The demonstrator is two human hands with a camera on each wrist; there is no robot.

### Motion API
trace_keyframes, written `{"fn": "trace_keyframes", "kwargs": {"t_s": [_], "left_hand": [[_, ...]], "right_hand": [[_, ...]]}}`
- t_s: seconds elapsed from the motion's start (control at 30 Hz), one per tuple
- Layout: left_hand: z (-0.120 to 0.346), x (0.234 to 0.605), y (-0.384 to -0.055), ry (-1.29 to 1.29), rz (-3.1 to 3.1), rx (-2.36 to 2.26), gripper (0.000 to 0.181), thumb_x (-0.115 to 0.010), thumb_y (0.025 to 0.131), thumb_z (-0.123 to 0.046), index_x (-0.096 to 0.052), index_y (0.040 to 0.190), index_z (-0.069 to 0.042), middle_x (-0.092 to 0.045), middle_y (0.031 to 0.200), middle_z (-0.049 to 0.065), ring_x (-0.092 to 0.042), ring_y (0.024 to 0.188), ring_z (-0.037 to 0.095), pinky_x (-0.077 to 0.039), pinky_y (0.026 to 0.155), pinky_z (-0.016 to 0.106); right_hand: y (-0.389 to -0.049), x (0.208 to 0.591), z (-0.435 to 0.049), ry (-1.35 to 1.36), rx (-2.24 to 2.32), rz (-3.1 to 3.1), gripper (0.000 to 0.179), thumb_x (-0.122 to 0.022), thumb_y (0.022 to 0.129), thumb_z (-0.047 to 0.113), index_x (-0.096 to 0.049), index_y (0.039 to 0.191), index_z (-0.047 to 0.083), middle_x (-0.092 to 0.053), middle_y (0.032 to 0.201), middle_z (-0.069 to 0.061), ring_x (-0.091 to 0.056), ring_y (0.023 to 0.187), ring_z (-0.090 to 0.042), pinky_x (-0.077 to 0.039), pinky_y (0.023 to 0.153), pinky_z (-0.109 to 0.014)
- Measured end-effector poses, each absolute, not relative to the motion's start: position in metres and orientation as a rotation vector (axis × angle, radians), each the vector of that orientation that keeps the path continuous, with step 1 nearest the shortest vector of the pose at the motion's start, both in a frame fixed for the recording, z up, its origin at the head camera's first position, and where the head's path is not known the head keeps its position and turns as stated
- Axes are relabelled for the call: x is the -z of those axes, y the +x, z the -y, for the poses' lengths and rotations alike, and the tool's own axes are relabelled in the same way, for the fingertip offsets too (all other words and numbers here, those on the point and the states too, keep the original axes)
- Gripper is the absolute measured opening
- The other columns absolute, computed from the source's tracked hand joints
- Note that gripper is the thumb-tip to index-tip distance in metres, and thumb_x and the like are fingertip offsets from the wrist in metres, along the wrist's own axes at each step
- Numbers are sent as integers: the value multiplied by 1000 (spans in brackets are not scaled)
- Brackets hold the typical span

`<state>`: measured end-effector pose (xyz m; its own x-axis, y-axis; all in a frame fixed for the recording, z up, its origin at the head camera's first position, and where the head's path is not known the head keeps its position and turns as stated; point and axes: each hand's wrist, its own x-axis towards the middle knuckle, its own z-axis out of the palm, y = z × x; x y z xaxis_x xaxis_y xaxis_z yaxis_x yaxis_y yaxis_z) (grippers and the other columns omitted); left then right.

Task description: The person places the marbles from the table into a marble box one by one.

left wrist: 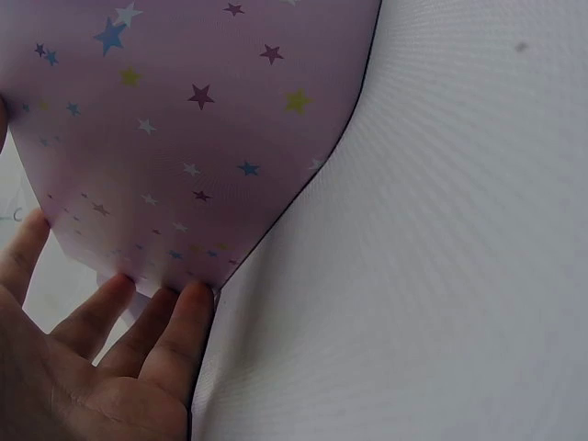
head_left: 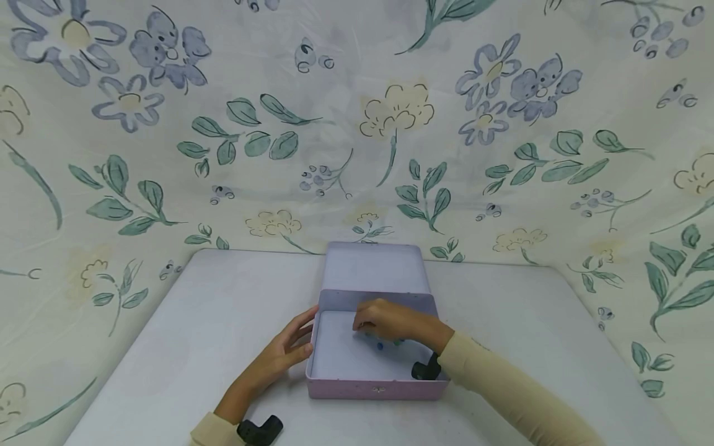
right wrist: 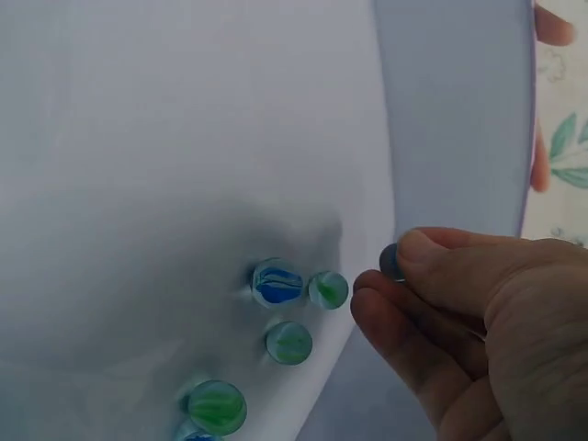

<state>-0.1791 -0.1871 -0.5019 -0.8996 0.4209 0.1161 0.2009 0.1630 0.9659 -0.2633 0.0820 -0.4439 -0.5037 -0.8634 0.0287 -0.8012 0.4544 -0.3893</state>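
A lilac box [head_left: 340, 389] with its lid [head_left: 375, 267] raised stands on the white table. Over its inside, my right hand [head_left: 388, 319] pinches a small dark bluish marble [right wrist: 390, 264] between thumb and fingers. Several glass marbles lie on the box floor in the right wrist view, among them a blue-streaked marble [right wrist: 277, 285], a small green one [right wrist: 328, 290] and a larger green one [right wrist: 217, 408]. My left hand [head_left: 279, 352] touches the box's left wall from outside, fingers extended. The left wrist view shows the star-printed wall [left wrist: 197, 138] and the fingertips [left wrist: 193, 299] against its edge.
The white table [head_left: 223, 297] extends to both sides of the box. Behind it hangs a floral cloth [head_left: 334, 124]. Black devices are worn on the left wrist [head_left: 260, 430] and the right wrist [head_left: 426, 368]. A small clasp [head_left: 379, 389] sits on the box front.
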Motion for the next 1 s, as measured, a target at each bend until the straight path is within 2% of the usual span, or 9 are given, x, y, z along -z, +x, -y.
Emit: {"fn": "trace_keyframes", "kwargs": {"t_s": [1.0], "left_hand": [[186, 499, -178, 627, -2222, -1843, 68, -53, 101, -10, -21, 160, -21, -14, 167, 16, -22, 148, 54, -26, 113, 71]], "right_hand": [[-262, 459, -87, -1504, 407, -2509, 11, -72, 91, 10, -77, 102, 12, -72, 96, 2, -62, 85, 2, -51, 76, -6]]}}
